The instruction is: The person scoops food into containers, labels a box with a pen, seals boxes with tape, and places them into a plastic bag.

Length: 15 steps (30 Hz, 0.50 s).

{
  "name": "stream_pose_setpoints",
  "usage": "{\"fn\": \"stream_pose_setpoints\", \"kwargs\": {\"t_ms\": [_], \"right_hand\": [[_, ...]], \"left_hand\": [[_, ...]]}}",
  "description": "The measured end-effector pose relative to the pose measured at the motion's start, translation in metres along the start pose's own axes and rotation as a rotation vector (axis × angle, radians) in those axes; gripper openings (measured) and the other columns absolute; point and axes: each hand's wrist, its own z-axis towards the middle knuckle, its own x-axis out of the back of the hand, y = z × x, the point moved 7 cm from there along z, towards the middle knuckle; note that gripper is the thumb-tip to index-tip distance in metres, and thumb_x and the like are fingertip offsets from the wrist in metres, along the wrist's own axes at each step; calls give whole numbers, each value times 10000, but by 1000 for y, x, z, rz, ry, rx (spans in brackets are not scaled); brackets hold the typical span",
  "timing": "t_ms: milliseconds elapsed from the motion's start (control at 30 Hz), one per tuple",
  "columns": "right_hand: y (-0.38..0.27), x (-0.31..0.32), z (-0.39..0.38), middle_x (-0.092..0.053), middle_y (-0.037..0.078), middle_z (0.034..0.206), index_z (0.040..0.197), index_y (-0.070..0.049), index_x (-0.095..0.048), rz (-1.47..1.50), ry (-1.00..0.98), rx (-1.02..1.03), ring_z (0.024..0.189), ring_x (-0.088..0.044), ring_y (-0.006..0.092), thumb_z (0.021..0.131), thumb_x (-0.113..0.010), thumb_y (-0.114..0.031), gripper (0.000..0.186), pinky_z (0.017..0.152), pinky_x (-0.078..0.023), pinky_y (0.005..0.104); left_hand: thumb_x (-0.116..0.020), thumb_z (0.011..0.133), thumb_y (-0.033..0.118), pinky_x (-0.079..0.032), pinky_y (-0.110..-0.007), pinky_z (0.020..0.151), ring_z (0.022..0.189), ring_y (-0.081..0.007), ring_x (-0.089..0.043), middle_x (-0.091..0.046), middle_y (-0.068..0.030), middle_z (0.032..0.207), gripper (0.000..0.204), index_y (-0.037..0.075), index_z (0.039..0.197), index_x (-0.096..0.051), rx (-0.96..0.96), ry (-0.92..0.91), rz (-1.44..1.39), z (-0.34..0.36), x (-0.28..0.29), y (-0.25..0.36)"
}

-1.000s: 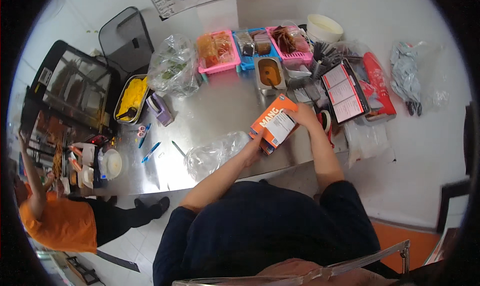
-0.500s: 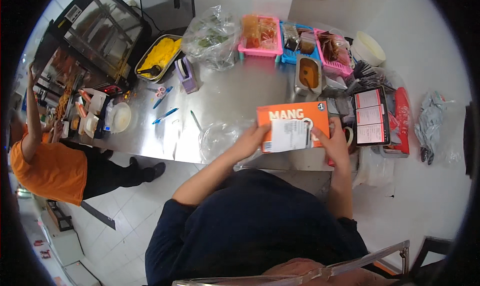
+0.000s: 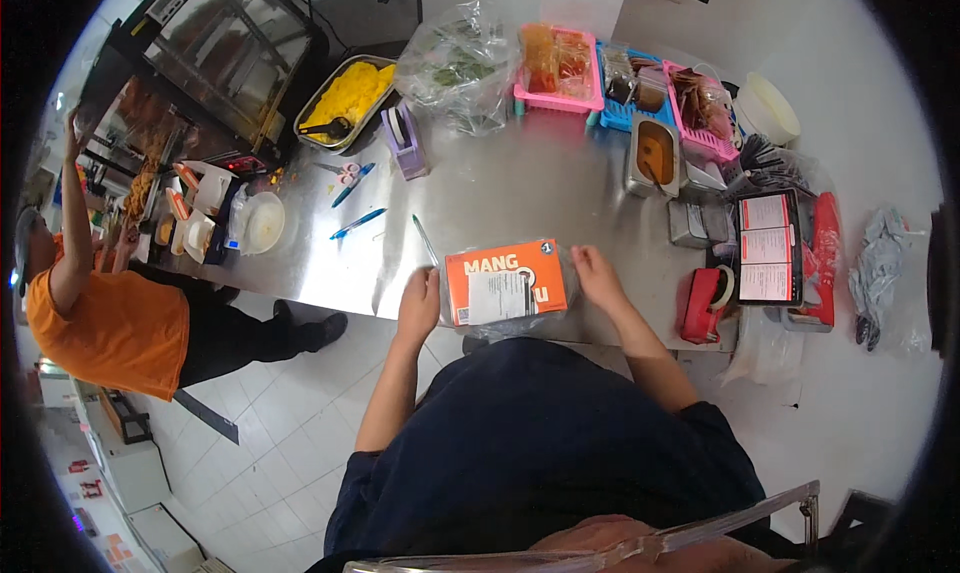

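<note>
An orange box with a white printed slip on its top lies near the front edge of the steel table. Clear plastic from a bag shows around its sides; whether the box is inside or on top I cannot tell. At the left edge of that plastic, my left hand is closed with the fingertips together. My right hand pinches at the opposite edge, a little away from the box. A thin green pen lies just beyond the box.
Blue pens, scissors and a purple tape dispenser lie left. A red tape dispenser and a tablet stand right. Baskets line the back. At far left a person in orange stands by a display warmer.
The orange box has moved left and down from my hands onto the plastic bag. Both hands have let go of it and are now at the bag's two sides.
</note>
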Motion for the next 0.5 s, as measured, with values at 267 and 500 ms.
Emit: {"fn": "stream_pose_setpoints", "kwargs": {"t_ms": [267, 500], "right_hand": [[27, -27, 50, -643, 109, 953, 1063, -29, -574, -134, -108, -45, 806, -593, 200, 832, -624, -279, 344, 737, -455, 339], [93, -36, -13, -612, 162, 1048, 1205, 17, -450, 275, -10, 252, 967, -592, 249, 779, -650, -130, 494, 825, -458, 328]], "left_hand": [[-571, 825, 166, -440, -431, 683, 812, -375, -566, -569, -227, 869, 197, -29, 855, -579, -111, 142, 144, 28, -20, -9], [-659, 764, 69, -475, -372, 752, 996, -281, -548, -544, -203, 1022, 544, 4, 1211, -356, -73, -214, -354, -35, -41, -47]]}}
